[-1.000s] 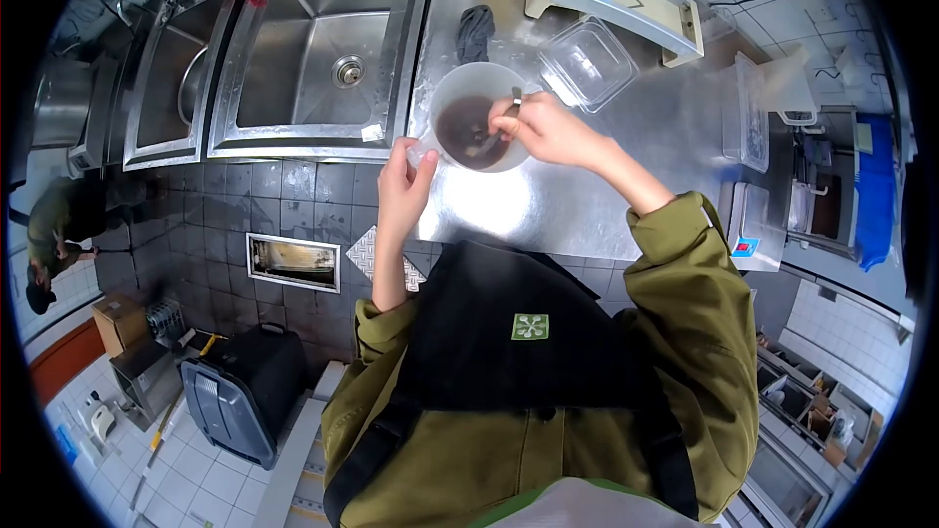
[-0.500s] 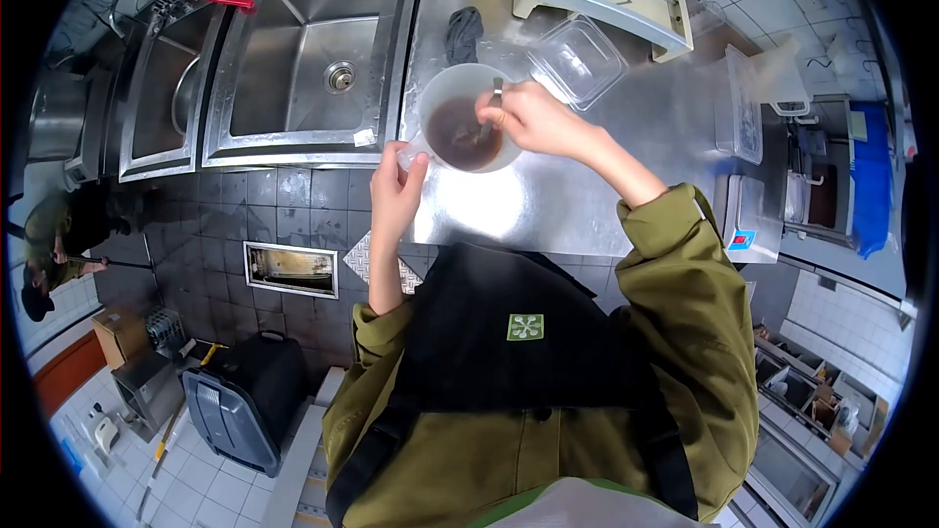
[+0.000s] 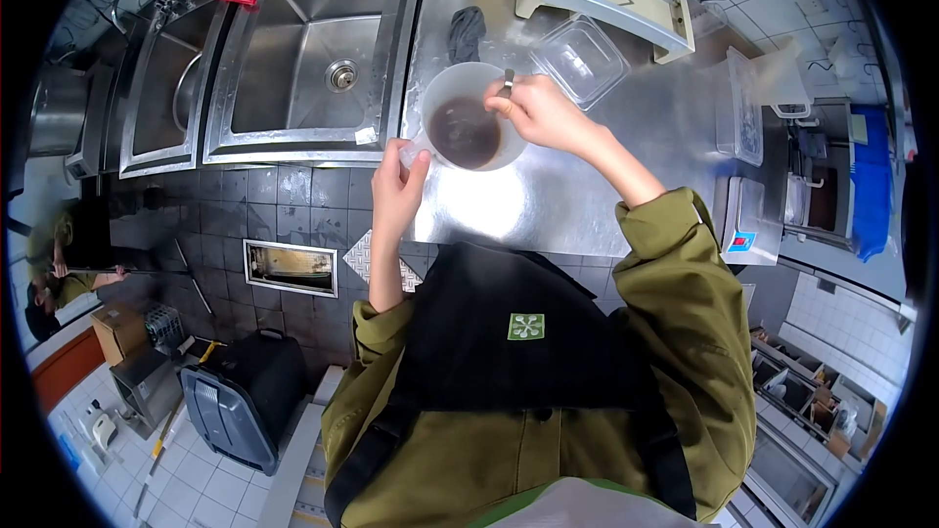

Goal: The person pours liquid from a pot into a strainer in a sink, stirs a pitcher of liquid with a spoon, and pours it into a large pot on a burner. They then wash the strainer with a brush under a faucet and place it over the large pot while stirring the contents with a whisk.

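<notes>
A translucent plastic jug (image 3: 442,96) with dark brown liquid (image 3: 464,135) in it stands on the steel counter. My left hand (image 3: 397,188) is closed on the jug's handle at its near left side. Over the jug's right rim, my right hand (image 3: 540,115) grips a metal stirring utensil (image 3: 508,80) by its handle, whose top sticks up above the fingers. The utensil's lower end is hidden, so its kind does not show. Behind the jug lies a crumpled dark grey cloth (image 3: 467,34), and a clear plastic container or lid (image 3: 581,61) sits to the right.
Steel sinks (image 3: 311,83) adjoin the counter (image 3: 577,205) on the left. A cream-coloured appliance (image 3: 641,8) stands at the back, a small scale (image 3: 745,215) at the right. Another person (image 3: 68,259) holds a long pole at far left. A black bin (image 3: 245,396) stands on the floor.
My right hand has shifted slightly right with the utensil, toward the jug's right rim. My left hand stays on the handle. The other person and the pole have moved at far left.
</notes>
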Tool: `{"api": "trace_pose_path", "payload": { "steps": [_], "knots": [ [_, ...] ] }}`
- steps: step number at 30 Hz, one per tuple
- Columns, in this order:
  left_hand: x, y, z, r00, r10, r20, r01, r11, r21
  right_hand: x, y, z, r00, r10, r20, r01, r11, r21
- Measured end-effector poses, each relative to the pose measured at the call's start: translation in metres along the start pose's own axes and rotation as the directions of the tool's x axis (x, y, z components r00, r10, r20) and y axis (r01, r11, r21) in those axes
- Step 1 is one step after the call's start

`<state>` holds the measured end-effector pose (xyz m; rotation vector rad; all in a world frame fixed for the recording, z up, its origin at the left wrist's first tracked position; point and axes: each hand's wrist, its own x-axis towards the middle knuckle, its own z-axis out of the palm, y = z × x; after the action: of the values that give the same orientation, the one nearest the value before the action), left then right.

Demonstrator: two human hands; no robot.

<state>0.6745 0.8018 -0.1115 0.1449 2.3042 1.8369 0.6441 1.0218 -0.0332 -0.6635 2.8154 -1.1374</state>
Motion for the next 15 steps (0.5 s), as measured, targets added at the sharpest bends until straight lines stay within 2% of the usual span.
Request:
{"api": "trace_pose_path", "payload": {
  "steps": [4,8,11,15],
  "knots": [
    [0.0,0.002,0.0,1.0,-0.003,-0.006,0.003,1.0,0.017,-0.006,-0.003,0.019,0.994,-0.078,-0.073,0.082,0.995,0.051],
    [-0.001,-0.001,-0.001,1.0,-0.025,0.008,0.025,1.0,0.007,-0.007,0.002,0.017,0.998,0.023,0.055,-0.033,0.981,0.19],
    [-0.001,0.001,-0.001,1.0,-0.001,0.003,0.001,1.0,0.012,-0.001,0.006,0.005,0.995,0.084,0.049,-0.091,0.984,0.156],
    [-0.002,0.007,-0.002,1.0,0.026,0.006,-0.026,0.999,-0.044,-0.002,0.01,0.014,0.999,0.019,-0.032,-0.019,1.0,-0.012]
  ]
}}
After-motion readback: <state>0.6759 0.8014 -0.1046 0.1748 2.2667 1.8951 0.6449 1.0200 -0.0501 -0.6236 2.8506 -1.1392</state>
